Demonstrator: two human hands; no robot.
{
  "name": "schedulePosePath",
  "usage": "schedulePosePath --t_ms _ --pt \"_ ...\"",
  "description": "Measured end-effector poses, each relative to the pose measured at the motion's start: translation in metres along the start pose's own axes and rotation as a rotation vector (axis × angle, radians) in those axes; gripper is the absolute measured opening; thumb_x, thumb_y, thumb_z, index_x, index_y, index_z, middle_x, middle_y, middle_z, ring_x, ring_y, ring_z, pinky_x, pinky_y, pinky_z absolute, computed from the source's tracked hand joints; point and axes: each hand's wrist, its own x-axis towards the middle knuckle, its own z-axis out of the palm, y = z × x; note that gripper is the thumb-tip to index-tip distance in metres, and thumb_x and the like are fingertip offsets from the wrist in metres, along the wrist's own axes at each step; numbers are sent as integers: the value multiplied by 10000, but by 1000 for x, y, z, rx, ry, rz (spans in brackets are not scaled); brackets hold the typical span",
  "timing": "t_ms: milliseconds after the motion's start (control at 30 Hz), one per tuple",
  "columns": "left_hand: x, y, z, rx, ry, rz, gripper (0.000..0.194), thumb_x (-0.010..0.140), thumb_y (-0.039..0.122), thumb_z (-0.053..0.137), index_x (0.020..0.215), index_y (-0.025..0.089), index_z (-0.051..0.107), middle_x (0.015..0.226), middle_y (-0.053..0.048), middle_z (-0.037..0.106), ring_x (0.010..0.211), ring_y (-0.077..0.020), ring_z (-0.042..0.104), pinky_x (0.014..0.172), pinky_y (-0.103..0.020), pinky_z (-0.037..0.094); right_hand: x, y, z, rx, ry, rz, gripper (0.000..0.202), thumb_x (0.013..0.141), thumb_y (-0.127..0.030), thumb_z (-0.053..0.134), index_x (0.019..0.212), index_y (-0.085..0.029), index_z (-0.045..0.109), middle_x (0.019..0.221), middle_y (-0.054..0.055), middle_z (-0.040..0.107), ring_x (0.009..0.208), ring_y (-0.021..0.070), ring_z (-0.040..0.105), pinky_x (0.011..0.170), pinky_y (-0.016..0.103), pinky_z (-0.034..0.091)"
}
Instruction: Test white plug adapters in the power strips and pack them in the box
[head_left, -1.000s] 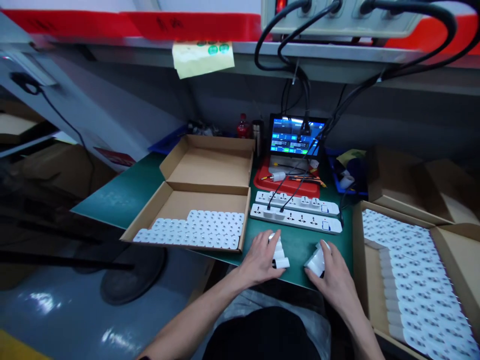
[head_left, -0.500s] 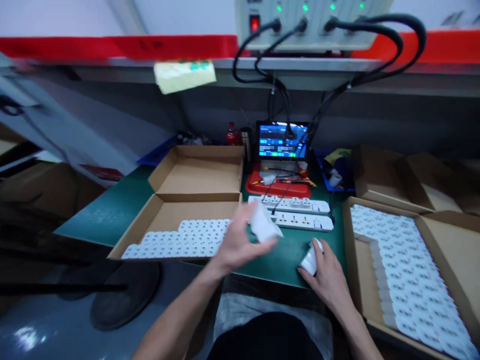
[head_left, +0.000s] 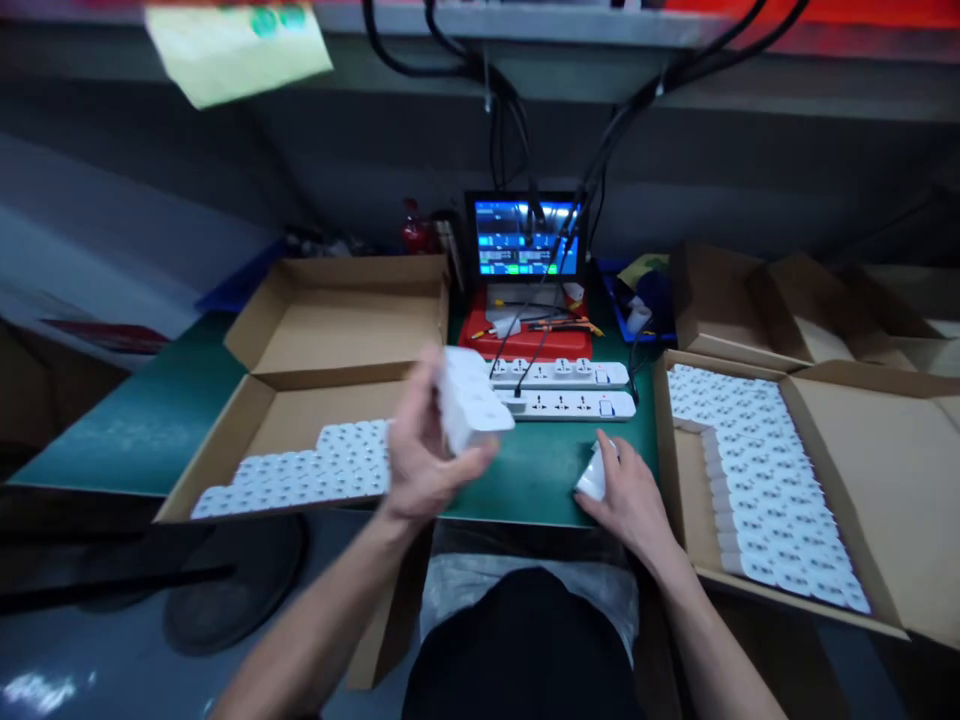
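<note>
My left hand (head_left: 427,440) grips a small group of white blocks (head_left: 472,400), blurred by motion, raised in front of the two white power strips (head_left: 570,404). Over the green table's front part, my right hand (head_left: 626,490) is closed on a smaller white piece (head_left: 594,476). To the left, an open cardboard box (head_left: 262,415) holds rows of white blocks (head_left: 300,475) along its front. Another open box (head_left: 679,480) at the right has many similar blocks (head_left: 772,480), with bare cardboard showing at its front left.
Behind the strips, a lit screen (head_left: 529,240) stands by a red tray (head_left: 476,332) with cables. A blue tray (head_left: 616,300) and more cardboard boxes (head_left: 727,305) are at the back right. Black cables (head_left: 637,100) hang from the shelf (head_left: 375,75).
The view has dipped and shifted, so the shelf is cut off more at the top. The white blocks in my left hand now show their sides differently. My right hand keeps its hold.
</note>
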Motion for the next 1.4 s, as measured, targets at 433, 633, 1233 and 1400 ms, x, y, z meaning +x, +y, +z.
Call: schedulePosePath --t_ms 433,633,1233,1400 --pt "-61 -41 41 -295 -494 -431 1539 648 785 960 1796 238 94 1750 -261 381 1619 -448 414 1277 -622 440 -20 -61 -4 1308 -33 38 1311 782 -670 915 1779 -393 109 1753 189 422 1509 404 573 1102 572 610" --pt "-62 -37 16 -64 -562 -325 1385 719 567 1011 1788 278 180 1816 -215 259 1652 -440 354 1347 -633 343 -26 -51 -8 1197 -136 -18 1312 793 -518 960 1778 -450 95 1845 141 249 1609 385 449 1174 556 566" --pt "-67 -37 21 8 -490 -306 1382 692 430 1020 1776 247 183 1735 -223 410 1556 -428 501 1317 -615 411 -15 -48 -15 1046 -159 -2 1349 777 -548 946 1776 -426 48 1808 165 313 1602 400 454 1199 629 530" --pt "-58 -40 15 111 -489 -237 1351 669 399 1012 1760 239 231 1728 -213 404 1552 -434 490 1312 -605 418 -5 -41 -25 897 -129 -52 1323 791 -515 920 1776 -380 46 1782 180 346 1590 397 468 1217 610 515"
